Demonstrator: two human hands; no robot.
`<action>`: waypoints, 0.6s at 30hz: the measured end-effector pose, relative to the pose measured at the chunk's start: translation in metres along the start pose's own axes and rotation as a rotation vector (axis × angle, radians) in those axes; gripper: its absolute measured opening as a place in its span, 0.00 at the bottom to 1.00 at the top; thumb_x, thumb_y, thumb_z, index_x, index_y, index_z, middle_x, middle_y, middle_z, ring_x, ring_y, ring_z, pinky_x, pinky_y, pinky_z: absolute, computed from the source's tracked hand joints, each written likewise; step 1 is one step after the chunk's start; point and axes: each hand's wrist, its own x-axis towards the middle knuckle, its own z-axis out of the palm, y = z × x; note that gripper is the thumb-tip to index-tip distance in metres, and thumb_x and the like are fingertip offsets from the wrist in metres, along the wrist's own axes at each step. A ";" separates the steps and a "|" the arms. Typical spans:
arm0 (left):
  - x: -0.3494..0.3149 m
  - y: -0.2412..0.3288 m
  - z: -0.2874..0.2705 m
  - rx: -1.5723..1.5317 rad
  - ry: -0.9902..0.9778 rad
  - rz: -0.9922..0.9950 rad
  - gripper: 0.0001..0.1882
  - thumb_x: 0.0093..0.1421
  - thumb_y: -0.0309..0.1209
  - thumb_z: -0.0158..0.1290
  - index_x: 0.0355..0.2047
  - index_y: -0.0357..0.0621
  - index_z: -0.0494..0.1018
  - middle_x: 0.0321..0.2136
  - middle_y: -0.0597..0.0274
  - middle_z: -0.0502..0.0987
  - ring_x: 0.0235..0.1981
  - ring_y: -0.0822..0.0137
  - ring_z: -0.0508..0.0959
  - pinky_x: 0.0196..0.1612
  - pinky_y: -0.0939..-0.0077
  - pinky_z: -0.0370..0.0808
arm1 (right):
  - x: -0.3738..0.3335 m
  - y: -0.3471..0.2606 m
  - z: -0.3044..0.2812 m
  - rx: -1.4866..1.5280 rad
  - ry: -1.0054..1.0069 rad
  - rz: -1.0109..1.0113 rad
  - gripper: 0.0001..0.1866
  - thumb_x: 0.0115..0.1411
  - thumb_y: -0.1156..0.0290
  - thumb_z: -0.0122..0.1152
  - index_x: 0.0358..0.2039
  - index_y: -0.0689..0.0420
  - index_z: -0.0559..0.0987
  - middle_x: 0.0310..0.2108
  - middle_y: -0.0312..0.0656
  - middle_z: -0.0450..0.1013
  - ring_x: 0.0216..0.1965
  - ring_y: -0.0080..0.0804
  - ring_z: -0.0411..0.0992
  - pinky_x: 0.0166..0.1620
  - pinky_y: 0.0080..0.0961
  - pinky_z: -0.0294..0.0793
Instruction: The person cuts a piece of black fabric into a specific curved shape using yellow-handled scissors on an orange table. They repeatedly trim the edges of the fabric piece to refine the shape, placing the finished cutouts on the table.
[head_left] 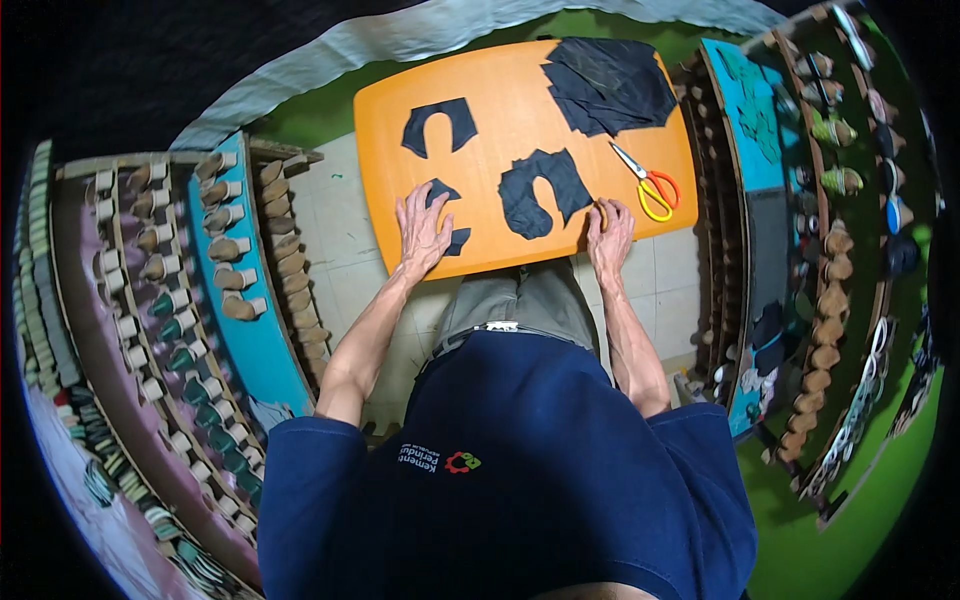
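Dark piece (458, 241) apparently under left hand (424, 236).

An orange table (490, 95) with rounded corners carries everything. A loose pile of dark sheets (612, 88) fills its far right corner, reaching the far and right edges. Just nearer, scissors (645, 180) with orange and yellow handles lie by the right edge, tips toward the pile. A dark arched piece (460, 118) lies toward the far left corner, while a larger, wrinkled dark arch (520, 192) lies right of centre, its opening facing the near edge. By the near left corner, dark material (459, 240) shows on both sides of the left hand (424, 232) partly covering it.
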 end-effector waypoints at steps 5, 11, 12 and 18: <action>0.017 0.040 0.032 -0.242 -0.055 0.188 0.19 0.57 0.20 0.53 0.50 0.41 0.76 0.55 0.48 0.72 0.61 0.46 0.68 0.65 0.51 0.63 | 0.017 0.042 -0.029 -0.113 0.128 0.073 0.17 0.63 0.67 0.58 0.50 0.60 0.80 0.51 0.52 0.72 0.52 0.50 0.69 0.58 0.41 0.67; 0.057 0.074 0.040 -0.047 -0.359 0.320 0.29 0.57 0.17 0.49 0.58 0.53 0.74 0.67 0.55 0.62 0.71 0.47 0.55 0.70 0.40 0.51 | 0.062 0.102 -0.049 -0.214 0.131 -0.002 0.20 0.64 0.72 0.52 0.55 0.62 0.77 0.61 0.54 0.68 0.61 0.52 0.65 0.63 0.43 0.64; 0.062 0.078 0.039 -0.029 -0.380 0.317 0.29 0.57 0.17 0.48 0.58 0.55 0.75 0.68 0.55 0.62 0.71 0.47 0.54 0.70 0.38 0.50 | 0.071 0.111 -0.049 -0.200 0.100 0.003 0.20 0.64 0.72 0.52 0.55 0.62 0.77 0.60 0.54 0.68 0.61 0.52 0.66 0.64 0.42 0.64; 0.078 0.079 0.034 0.061 -0.519 0.320 0.26 0.55 0.26 0.58 0.55 0.60 0.77 0.69 0.55 0.59 0.72 0.47 0.51 0.71 0.36 0.46 | 0.098 0.130 -0.061 -0.187 -0.104 -0.007 0.23 0.59 0.71 0.59 0.56 0.63 0.76 0.58 0.55 0.69 0.59 0.52 0.68 0.64 0.40 0.66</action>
